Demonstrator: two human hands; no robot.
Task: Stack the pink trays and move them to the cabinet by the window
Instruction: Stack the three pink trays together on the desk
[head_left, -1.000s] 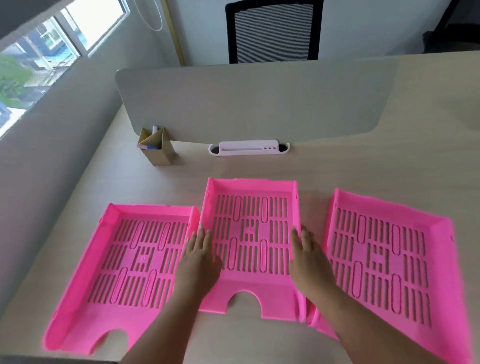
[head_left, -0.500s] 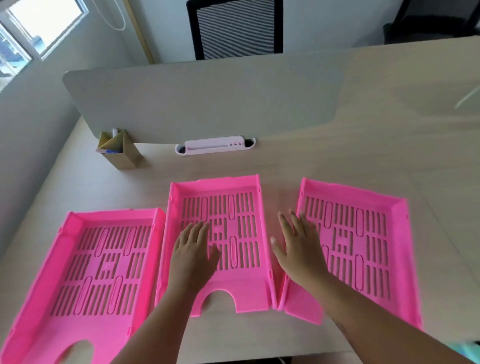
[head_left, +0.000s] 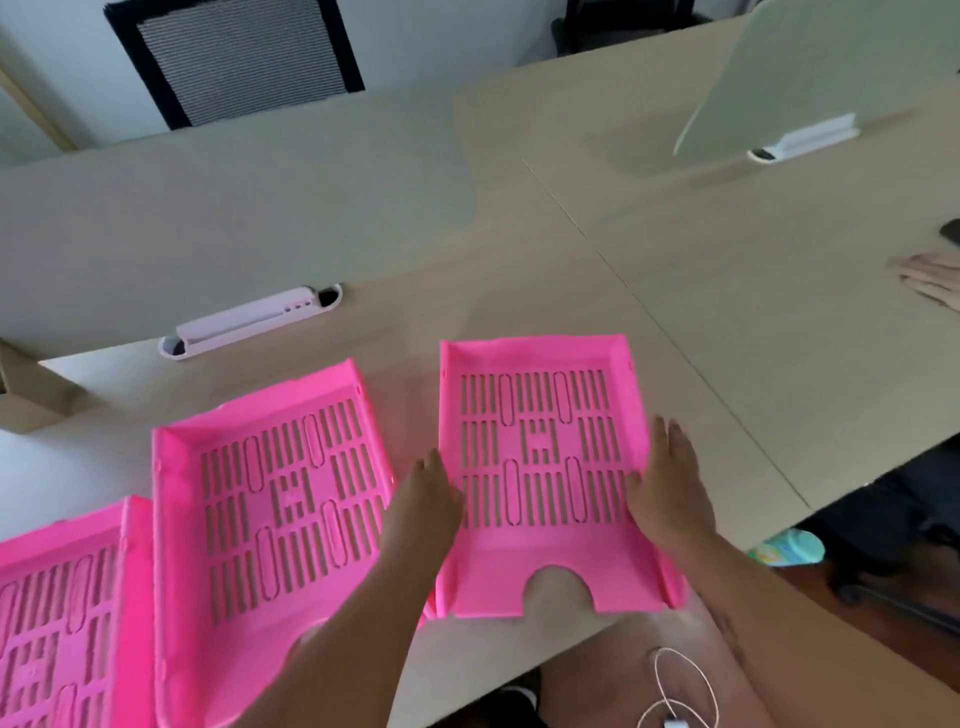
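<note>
No readable text, labels, brands or numbers anywhere; pink trays (head_left: 540, 457) bare of markings; surface (head_left: 727, 291) carries no signs.

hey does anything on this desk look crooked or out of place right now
Slightly. The right tray, gripped by the left hand and right hand, has its notched front overhanging the desk edge. The middle tray sits skewed beside it. Nothing is spilled or broken.

Bare hands (head_left: 545, 499) and forearms (no sleeves)
</note>
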